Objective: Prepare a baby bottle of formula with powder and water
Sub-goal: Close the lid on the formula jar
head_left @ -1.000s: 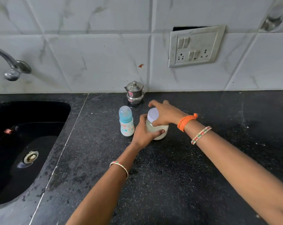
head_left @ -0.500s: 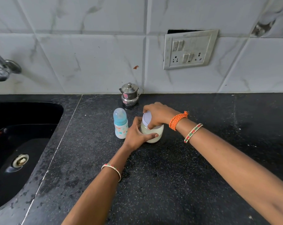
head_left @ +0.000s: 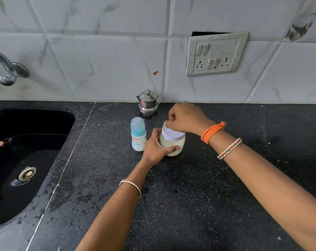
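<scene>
Countertop (head_left: 189, 205) black speckled stone; sink (head_left: 50, 124) left | wall (head_left: 108, 57) marble tile

Home kitchen, sink (head_left: 26, 160), tap (head_left: 6, 69), tiled wall (head_left: 108, 60)

A small baby bottle (head_left: 138, 135) stands upright on the black speckled surface (head_left: 189, 196), toward its back edge and nearer the sink side than the jar. Its body is white with small coloured prints, and a clear blue domed cap covers the top. Just beside it stands a squat round jar (head_left: 172, 143) of pale, cream-coloured powder, also upright, with a white lid (head_left: 171, 134) sitting on its mouth. Bottle and jar stand close together without touching.
</scene>
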The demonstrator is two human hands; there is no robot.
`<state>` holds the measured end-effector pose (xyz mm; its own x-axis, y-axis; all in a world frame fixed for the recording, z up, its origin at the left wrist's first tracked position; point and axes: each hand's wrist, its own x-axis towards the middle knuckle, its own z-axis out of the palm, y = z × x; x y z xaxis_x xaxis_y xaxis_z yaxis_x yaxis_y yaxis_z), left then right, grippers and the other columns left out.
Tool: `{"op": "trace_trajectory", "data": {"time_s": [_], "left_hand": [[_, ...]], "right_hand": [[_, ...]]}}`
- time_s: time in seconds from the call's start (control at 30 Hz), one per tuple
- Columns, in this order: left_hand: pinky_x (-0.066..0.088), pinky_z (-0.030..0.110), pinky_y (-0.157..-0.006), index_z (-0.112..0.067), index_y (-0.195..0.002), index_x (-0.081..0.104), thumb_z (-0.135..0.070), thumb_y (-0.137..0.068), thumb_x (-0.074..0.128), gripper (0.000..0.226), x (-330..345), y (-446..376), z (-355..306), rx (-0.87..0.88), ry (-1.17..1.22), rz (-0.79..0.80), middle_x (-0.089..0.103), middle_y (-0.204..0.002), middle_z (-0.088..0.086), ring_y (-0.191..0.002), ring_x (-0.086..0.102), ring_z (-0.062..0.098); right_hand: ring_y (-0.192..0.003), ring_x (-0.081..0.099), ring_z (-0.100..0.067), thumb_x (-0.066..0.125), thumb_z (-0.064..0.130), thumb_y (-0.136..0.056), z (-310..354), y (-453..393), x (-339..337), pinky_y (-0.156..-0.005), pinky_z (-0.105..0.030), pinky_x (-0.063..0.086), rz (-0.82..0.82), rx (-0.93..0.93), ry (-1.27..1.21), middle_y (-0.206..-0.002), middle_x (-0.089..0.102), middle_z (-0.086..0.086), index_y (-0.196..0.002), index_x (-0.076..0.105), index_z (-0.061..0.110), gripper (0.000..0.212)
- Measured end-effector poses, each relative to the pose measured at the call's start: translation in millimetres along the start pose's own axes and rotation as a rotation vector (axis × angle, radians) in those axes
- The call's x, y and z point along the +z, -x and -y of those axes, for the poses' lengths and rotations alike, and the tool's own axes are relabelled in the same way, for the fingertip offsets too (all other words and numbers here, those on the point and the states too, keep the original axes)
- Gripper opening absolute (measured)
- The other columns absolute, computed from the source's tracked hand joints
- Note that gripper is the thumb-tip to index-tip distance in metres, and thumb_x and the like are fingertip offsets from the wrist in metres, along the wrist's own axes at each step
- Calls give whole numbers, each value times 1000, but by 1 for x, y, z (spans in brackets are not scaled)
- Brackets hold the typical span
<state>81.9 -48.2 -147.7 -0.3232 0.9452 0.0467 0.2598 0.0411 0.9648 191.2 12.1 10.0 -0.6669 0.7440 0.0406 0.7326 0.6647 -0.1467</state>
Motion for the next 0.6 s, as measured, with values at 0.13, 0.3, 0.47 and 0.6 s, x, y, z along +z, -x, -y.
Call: {"op": "trace_trajectory", "data": {"time_s": [0.13,0.3,0.47,0.6], "left_hand": [[50,26,-91,-31,-113,43,-49,-48,87,81,0,0,0,-4,14,5,62,-117,-13,-106,58,-4],[48,25,-94,-28,-119,42,-47,-51,87,84,0,0,0,-10,14,16,59,-122,-11,-112,56,3],[50,29,-95,-32,-116,42,-52,-47,87,84,2,0,2,-16,18,1,60,-119,-14,-109,56,-5],[50,37,-98,-32,-118,40,-55,-48,86,87,3,1,3,-17,4,-6,60,-123,-10,-113,57,4]], "right_hand": [[-125,44,-32,70,31,-80,-5,-1,8,-96,-40,41,360,26,-56,-137,46,-12,-140,39,23,68],[-107,56,-37,53,56,-86,-11,-7,16,-75,-39,43,63,106,69,-117,57,-16,-121,47,10,59],[-123,43,-32,73,27,-75,-22,-5,26,-92,-37,39,443,-66,41,-132,45,-13,-143,28,32,82],[-114,48,-29,75,40,-66,-30,-6,33,-80,-35,37,307,-103,12,-120,49,-8,-136,36,39,80]]}}
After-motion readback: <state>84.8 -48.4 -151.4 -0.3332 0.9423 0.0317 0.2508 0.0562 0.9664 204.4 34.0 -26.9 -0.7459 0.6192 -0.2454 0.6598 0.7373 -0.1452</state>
